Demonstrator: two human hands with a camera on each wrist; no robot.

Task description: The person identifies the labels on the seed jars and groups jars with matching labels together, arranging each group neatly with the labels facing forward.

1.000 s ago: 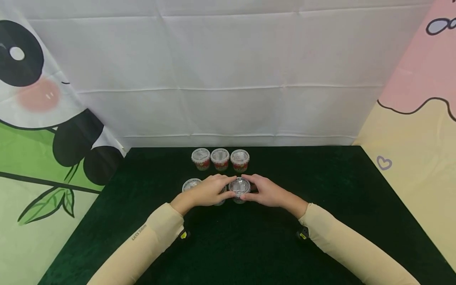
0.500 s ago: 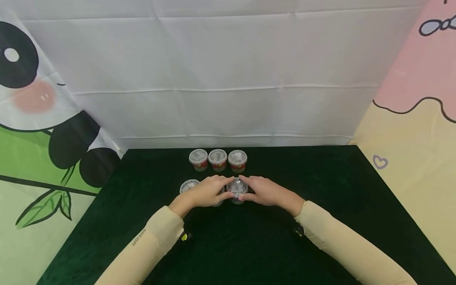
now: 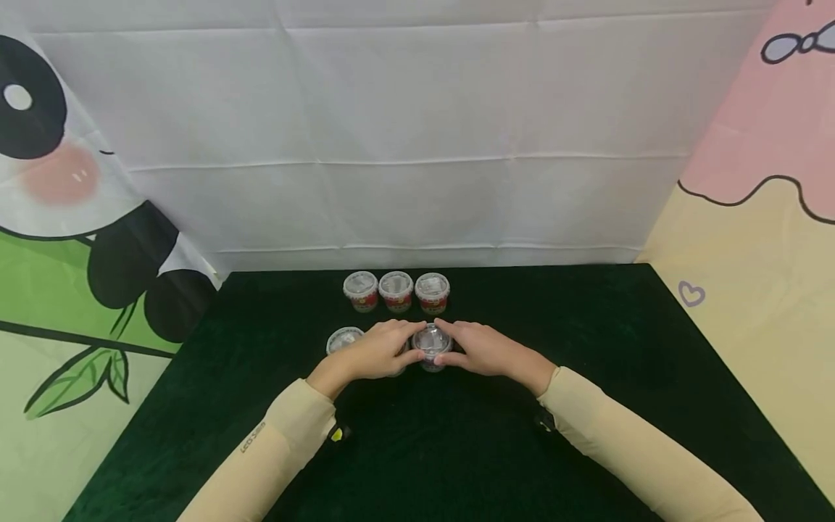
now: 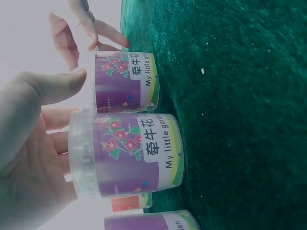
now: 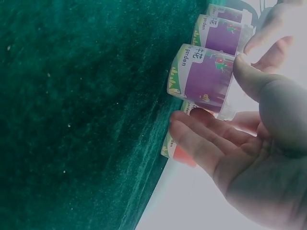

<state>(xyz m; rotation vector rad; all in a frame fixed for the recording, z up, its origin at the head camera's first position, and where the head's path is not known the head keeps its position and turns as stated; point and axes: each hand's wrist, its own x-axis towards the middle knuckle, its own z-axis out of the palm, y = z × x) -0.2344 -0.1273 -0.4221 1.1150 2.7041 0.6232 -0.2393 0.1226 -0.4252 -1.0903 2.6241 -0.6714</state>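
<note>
Three lidded plastic cups with purple labels stand in a front row. My left hand (image 3: 377, 349) and right hand (image 3: 488, 349) meet at the rightmost purple cup (image 3: 432, 342), thumbs on the near side of its clear lid and index fingers on the far side. In the right wrist view, the right thumb is at that cup's lid while the other fingers (image 5: 201, 143) extend behind it. Upright beneath the left palm is the middle purple cup (image 4: 132, 155), mostly hidden from the head view. The left forearm side partly covers the leftmost purple cup (image 3: 343, 338).
Behind the front row, three red-labelled lidded cups (image 3: 396, 290) stand side by side near the back edge of the dark green cloth-covered table (image 3: 443, 449). A white cloth backdrop (image 3: 404, 203) rises behind, with printed cartoon cloths at both sides.
The head view has shifted slightly, so the whole scene sits a little further left. Both hands keep their place around the rightmost purple cup.
</note>
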